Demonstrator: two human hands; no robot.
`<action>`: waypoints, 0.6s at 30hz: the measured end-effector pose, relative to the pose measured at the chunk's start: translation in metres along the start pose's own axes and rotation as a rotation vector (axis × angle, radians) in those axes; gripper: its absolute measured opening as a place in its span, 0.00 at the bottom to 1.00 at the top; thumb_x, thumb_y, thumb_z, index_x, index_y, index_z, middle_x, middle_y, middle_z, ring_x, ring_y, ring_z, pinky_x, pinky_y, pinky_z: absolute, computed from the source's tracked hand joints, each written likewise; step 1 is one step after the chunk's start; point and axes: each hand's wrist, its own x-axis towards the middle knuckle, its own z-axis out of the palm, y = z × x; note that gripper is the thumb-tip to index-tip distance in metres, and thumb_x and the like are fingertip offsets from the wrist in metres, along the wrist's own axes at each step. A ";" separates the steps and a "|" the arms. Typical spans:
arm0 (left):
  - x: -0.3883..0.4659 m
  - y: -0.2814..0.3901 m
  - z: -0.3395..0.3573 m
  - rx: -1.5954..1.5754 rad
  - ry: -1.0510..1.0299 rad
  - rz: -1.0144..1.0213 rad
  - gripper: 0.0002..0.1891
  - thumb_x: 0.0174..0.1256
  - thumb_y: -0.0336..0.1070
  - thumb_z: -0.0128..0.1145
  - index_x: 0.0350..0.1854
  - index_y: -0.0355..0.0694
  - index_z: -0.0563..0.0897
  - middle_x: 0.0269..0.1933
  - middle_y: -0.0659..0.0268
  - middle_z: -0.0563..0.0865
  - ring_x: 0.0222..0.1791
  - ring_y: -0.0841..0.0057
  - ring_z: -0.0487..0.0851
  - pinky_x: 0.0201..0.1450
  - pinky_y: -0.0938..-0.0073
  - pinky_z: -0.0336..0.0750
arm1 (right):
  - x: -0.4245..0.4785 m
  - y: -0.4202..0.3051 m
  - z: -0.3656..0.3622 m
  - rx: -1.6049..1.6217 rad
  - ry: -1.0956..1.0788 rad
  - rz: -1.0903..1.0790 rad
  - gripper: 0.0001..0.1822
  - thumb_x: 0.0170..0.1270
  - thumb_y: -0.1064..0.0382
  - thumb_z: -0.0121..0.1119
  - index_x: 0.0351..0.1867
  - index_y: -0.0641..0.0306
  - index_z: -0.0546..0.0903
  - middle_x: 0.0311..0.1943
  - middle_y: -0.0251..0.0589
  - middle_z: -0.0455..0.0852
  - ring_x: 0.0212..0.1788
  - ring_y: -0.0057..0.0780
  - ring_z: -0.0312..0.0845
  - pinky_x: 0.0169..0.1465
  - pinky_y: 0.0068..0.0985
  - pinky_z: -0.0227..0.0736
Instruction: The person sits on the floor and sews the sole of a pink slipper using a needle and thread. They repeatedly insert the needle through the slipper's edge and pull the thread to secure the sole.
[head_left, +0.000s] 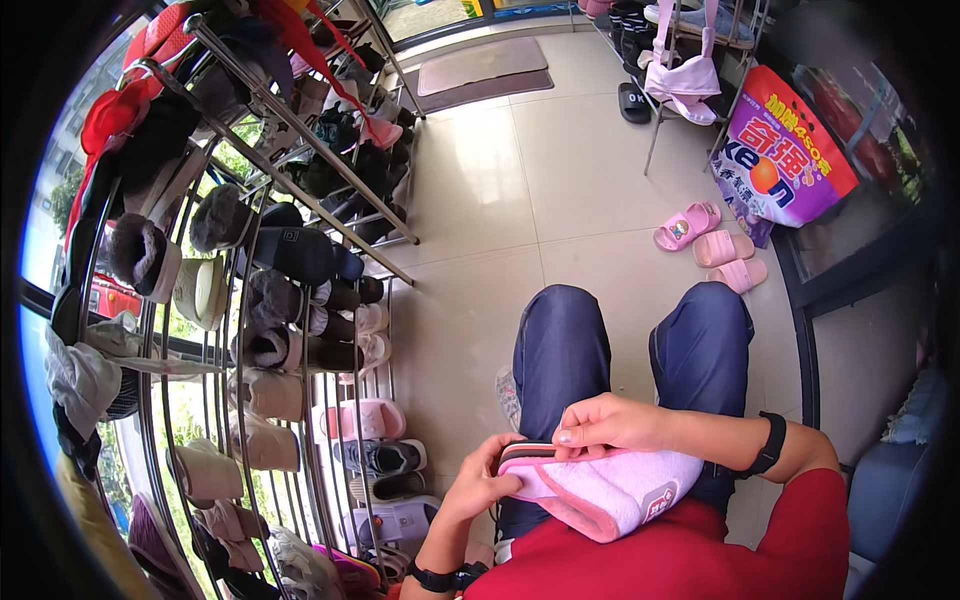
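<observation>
A light pink fabric slipper (637, 480) with a darker pink trim and a patch bearing writing lies across the person's lap. Its layered sole edge, striped dark, white and orange (525, 452), faces away from the body. My left hand (491, 476) grips the slipper's end at the left, thumb on the pink fabric and fingers behind the sole. At the sole's edge, my right hand (600, 431) pinches a thin, needle-like item (563, 417) between thumb and fingers; its full shape is hidden. Both hands are close together over the thighs.
Metal shoe racks (307, 154) full of shoes stand along the left. Pink slide sandals (724, 247) lie on the tiled floor by a large detergent bag (784, 150). Another rack holding shoes (652, 142) stands at the upper right, and a floor mat (484, 66) lies farther ahead.
</observation>
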 end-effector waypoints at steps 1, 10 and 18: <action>0.005 0.004 0.005 -0.082 0.024 0.010 0.30 0.46 0.21 0.58 0.59 0.34 0.75 0.47 0.67 0.82 0.48 0.80 0.79 0.55 0.78 0.72 | -0.005 -0.004 0.004 -0.060 -0.001 -0.027 0.14 0.73 0.56 0.55 0.47 0.68 0.79 0.38 0.34 0.86 0.33 0.15 0.77 0.36 0.15 0.70; 0.027 0.042 0.029 0.195 -0.023 0.158 0.28 0.45 0.26 0.54 0.56 0.34 0.76 0.50 0.61 0.81 0.50 0.73 0.79 0.54 0.75 0.72 | -0.051 -0.036 0.010 -0.292 0.211 -0.318 0.08 0.71 0.63 0.59 0.42 0.67 0.81 0.33 0.32 0.85 0.35 0.13 0.77 0.38 0.19 0.73; 0.009 0.042 0.064 1.048 0.329 0.634 0.34 0.51 0.47 0.72 0.58 0.35 0.74 0.58 0.50 0.73 0.58 0.54 0.72 0.60 0.57 0.68 | -0.014 -0.040 0.005 -0.350 0.293 -0.492 0.08 0.72 0.63 0.56 0.39 0.65 0.81 0.25 0.33 0.84 0.28 0.16 0.78 0.32 0.20 0.72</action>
